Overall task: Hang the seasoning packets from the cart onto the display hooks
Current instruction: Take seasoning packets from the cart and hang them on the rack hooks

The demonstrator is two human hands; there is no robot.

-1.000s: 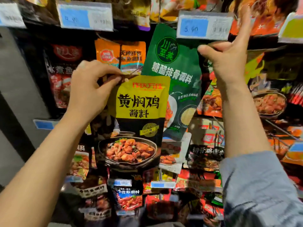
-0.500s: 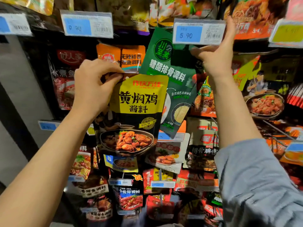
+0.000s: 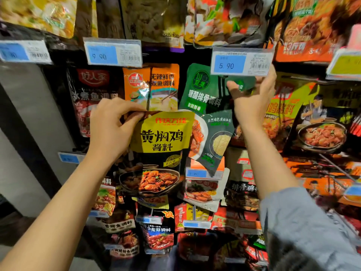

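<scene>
1. My right hand (image 3: pixel 252 98) pinches the top of the green packet (image 3: pixel 203 98) just under the price tag (image 3: pixel 241 62), working it onto a hook I cannot see.
2. My left hand (image 3: pixel 111 130) clamps the yellow packet (image 3: pixel 162 145) by its top edge, in front of the rack.
3. Next, I judge, the green packet's hole must find the hook tip.

Grey wall (image 3: pixel 25 118) beside dim shelving (image 3: pixel 58 47)
</scene>
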